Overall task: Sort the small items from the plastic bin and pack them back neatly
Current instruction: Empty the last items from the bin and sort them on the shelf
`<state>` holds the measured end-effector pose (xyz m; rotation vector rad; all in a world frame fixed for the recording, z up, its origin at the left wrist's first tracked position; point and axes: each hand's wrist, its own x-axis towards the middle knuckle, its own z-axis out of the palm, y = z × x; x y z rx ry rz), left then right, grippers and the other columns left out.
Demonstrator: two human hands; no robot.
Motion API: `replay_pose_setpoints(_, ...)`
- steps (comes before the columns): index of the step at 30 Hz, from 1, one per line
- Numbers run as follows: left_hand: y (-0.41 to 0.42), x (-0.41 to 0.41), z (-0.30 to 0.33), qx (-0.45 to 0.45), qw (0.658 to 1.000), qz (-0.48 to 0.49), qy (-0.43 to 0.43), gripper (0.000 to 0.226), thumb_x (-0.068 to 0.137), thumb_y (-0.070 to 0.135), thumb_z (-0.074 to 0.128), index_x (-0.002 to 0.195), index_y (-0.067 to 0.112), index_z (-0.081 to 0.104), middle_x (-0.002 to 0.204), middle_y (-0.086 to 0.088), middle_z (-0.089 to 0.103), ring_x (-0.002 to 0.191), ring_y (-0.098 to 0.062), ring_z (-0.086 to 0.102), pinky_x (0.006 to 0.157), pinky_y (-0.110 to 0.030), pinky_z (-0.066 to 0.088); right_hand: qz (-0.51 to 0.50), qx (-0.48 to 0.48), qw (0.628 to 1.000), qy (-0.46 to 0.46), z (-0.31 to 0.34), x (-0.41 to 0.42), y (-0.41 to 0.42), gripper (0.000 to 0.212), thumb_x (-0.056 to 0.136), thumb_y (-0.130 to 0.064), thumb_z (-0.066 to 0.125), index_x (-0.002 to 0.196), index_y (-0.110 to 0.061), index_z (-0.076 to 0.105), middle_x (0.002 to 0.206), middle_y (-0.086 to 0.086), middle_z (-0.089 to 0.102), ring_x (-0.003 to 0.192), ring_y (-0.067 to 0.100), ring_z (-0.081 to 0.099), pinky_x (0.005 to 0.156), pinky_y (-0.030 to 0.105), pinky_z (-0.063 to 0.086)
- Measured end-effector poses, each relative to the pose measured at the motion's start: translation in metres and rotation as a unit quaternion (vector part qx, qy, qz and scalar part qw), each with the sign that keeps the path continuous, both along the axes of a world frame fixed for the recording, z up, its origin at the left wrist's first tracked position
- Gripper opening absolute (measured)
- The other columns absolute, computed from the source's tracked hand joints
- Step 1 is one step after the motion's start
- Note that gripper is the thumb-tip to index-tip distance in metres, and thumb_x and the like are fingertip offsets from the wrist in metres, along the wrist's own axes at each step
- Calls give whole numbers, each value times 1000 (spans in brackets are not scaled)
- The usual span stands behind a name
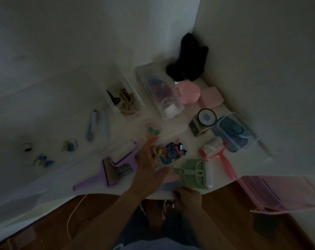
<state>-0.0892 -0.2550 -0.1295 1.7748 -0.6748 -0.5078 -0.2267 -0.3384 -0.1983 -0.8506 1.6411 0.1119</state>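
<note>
Left hand (pixel 149 168) reaches over the table (pixel 63 123), fingers spread and fairly straight, grip wide, fingertips at the near-left corner of a small clear box of coloured clips (pixel 171 152); whether it holds the box cannot be told in the dim, blurred view. Right hand (pixel 188 197) sits at the near table edge, fingers curled on a pale blue piece (pixel 168 186) just beside the green dustpan and brush (pixel 198 173). Left of the clip box: purple lint roller (pixel 117 163) with a small clip lying on it. Right of it: pink lint roller (pixel 218 152). Farther back stand two clear bins, one with hair clips (pixel 124 101), one with red and blue items (pixel 160 92). A pink round case (pixel 188 93), pink flat box (pixel 211 97), round tin (pixel 207 117) and a clear box of blue items (pixel 234 132) lie toward the right. Small loose bits (pixel 43 159) and two pens (pixel 97 125) lie well apart on the left. Pink lid (pixel 283 193) at far right.
</note>
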Motion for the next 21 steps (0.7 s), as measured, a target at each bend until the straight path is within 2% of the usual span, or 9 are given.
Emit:
replay_pose_setpoints(1, -15, -1, -10, 4, 1000, -3, -26, 99, 85, 7, 76, 144, 54, 14, 151, 20, 23, 140, -6, 34, 106, -29, 46, -59, 16, 998, -26, 1, 2, -1, 20, 81, 3, 73, 64, 0, 65, 74, 15, 64, 68, 28, 59, 50, 25, 51)
replay_pose_setpoints(3, -41, 1, -29, 10, 997, -11, -70, 92, 88, 8, 72, 148, 46, 14, 151, 7, 25, 140, -3, 31, 107, -23, 42, -161, 51, 983, -70, -1, 6, -2, 12, 82, 11, 69, 82, 0, 64, 91, 18, 63, 80, 34, 60, 61, 34, 57)
replay_pose_setpoints(5, -64, 5, -50, 27, 997, -22, -69, 87, 87, 4, 69, 149, 36, 16, 150, -1, 25, 140, -9, 32, 107, -30, 44, -205, 79, 972, -80, -1, 8, -4, 14, 84, 11, 67, 87, -2, 63, 98, 19, 61, 82, 36, 60, 73, 42, 56)
replay_pose_setpoints(8, -80, 15, -74, 43, 996, -14, -83, 84, 87, 4, 66, 147, 37, 17, 148, -8, 29, 138, -21, 37, 108, -37, 43, -223, 99, 967, -75, 5, 9, -4, 13, 85, 9, 67, 85, -3, 64, 103, 19, 61, 90, 38, 61, 68, 42, 60)
replay_pose_setpoints(11, -90, 19, -89, 83, 989, 3, -126, 73, 84, 2, 65, 141, 25, 25, 142, -8, 34, 133, -25, 40, 107, -40, 41, -247, 95, 959, -100, 4, 11, -3, 16, 83, 13, 66, 81, -3, 65, 102, 19, 64, 96, 40, 61, 90, 49, 54)
replay_pose_setpoints(13, -94, 18, -98, 114, 982, 7, -150, 66, 83, 1, 65, 137, 14, 30, 139, -8, 36, 130, -29, 42, 107, -41, 40, -252, 93, 956, -118, 0, 14, 0, 15, 84, 14, 65, 82, -1, 65, 101, 19, 66, 94, 37, 63, 94, 48, 51)
replay_pose_setpoints(16, -91, 17, -103, 167, 972, 1, -164, 65, 82, 3, 69, 137, 5, 34, 140, -20, 43, 133, -39, 42, 108, -46, 42, -241, 86, 960, -117, -1, 19, 3, 9, 86, 13, 63, 90, 6, 67, 103, 23, 67, 98, 37, 64, 97, 48, 51)
replay_pose_setpoints(18, -86, 17, -105, 169, 974, -12, -152, 66, 80, 3, 74, 135, -1, 40, 142, -21, 44, 141, -39, 35, 112, -46, 38, -222, 82, 966, -107, -1, 19, 4, 12, 87, 9, 64, 98, 6, 68, 105, 22, 67, 102, 38, 64, 96, 49, 52)
replay_pose_setpoints(21, -71, 13, -97, 173, 979, -29, -106, 74, 80, 5, 75, 142, 10, 34, 152, -11, 34, 147, -32, 25, 114, -45, 36, -193, 78, 971, -115, 2, 14, 7, 5, 89, 4, 65, 92, 0, 68, 100, 17, 69, 95, 35, 66, 87, 42, 54)
